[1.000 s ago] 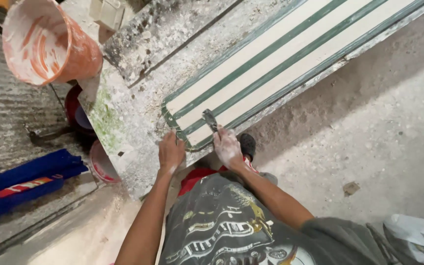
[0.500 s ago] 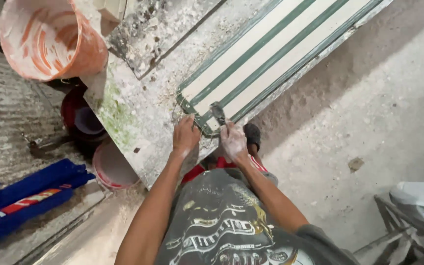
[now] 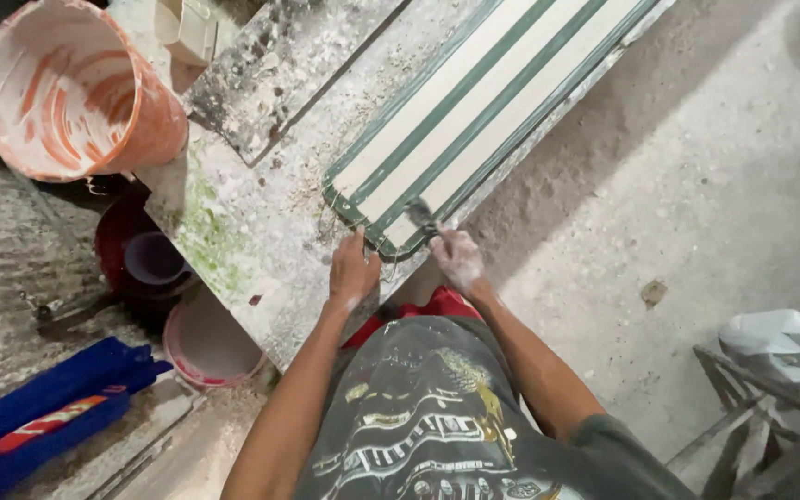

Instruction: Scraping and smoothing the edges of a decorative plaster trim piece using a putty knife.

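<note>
A long green mould frame [image 3: 502, 111] filled with pale plaster strips lies diagonally on a dusty stone slab [image 3: 270, 231]. My left hand [image 3: 352, 271] presses on the slab right at the frame's near end, fingers spread against its green rim. My right hand [image 3: 456, 258], white with plaster, is closed around the handle of a small metal scraper [image 3: 421, 216]. The scraper's blade rests on the near end of the frame's plaster surface.
An orange bucket [image 3: 67, 88] smeared with white stands at the slab's far left corner. Below the slab are a red bucket [image 3: 145, 255] and a pink basin [image 3: 210, 338]. A blue bag [image 3: 43, 407] lies at left. A white plastic bag [image 3: 780, 343] sits on a wooden frame at right.
The view has shifted slightly. My left hand has slid a little along the frame's end, and the scraper in my right hand has stayed on the near end of the plaster.
</note>
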